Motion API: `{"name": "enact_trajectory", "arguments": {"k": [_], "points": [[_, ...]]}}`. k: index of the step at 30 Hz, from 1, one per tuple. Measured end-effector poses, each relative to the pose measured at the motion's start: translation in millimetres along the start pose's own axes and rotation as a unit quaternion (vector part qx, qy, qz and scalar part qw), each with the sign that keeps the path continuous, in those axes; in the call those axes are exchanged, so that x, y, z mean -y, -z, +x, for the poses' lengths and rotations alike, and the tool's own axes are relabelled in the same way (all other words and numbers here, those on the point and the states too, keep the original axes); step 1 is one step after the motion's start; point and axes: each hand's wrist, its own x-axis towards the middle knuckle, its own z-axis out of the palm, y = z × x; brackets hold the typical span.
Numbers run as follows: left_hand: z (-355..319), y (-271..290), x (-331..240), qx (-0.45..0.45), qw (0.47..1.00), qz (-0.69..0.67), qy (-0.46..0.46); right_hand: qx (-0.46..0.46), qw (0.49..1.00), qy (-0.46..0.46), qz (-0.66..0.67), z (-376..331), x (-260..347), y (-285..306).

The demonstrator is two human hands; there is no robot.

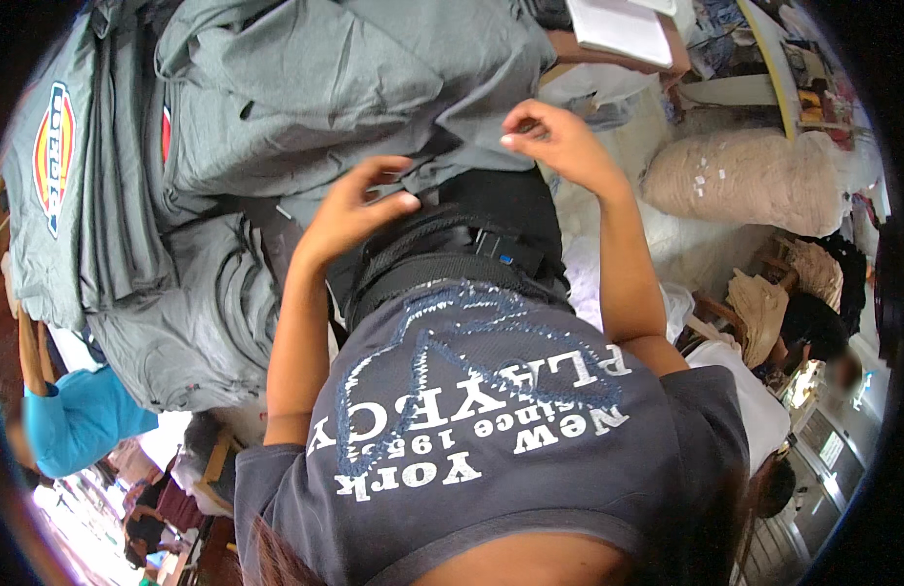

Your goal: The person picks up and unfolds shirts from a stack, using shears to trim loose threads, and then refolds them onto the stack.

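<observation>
A grey garment [354, 78] lies spread in loose folds in front of me, its near edge hanging by my lap. My left hand [354, 210] hovers at that edge, thumb and fingers apart with nothing between them. To its right, my right hand [561, 145] is raised beside the garment's right end. Its fingers are curled but a gap shows between thumb and forefinger, and I see nothing held. On the left stand piled grey shirts [120, 166] with a coloured printed emblem [53, 161] on the outermost one. More folded grey shirts [193, 313] are heaped nearer me.
White papers [623, 29] rest on a brown tabletop [672, 54] at the far right. A large beige bundle [750, 181] sits to my right. A person in a blue top [85, 420] works at the left. Another person [813, 332] is at the right among heaped cloth.
</observation>
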Motion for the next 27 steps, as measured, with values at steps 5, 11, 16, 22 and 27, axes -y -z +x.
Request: {"name": "enact_trajectory", "arguments": {"k": [5, 11, 16, 22, 27], "points": [[3.0, 27.1, 30.8, -0.346, 0.913, -0.215, -0.02, -0.097, 0.992, -0.057, -0.048, -2.4, -32.3, 37.2], [19.6, 14.1, 8.6, -0.279, 0.886, -0.369, 0.035, -0.115, 0.993, -0.014, 0.006, 1.8, -18.3, 7.5], [26.1, 2.5, 5.9, -0.299, 0.844, -0.445, 0.004, -0.083, 0.995, 0.041, 0.043, 21.6, 11.0, -23.9], [24.2, -5.0, -4.4, -0.256, 0.82, -0.51, -0.047, -0.272, 0.945, 0.174, -0.043, 56.0, 50.8, 0.5], [42.4, -23.5, 2.8, -0.189, 0.853, -0.485, -0.034, -0.432, 0.841, 0.172, -0.276, 120.1, 34.6, 52.7]]}}
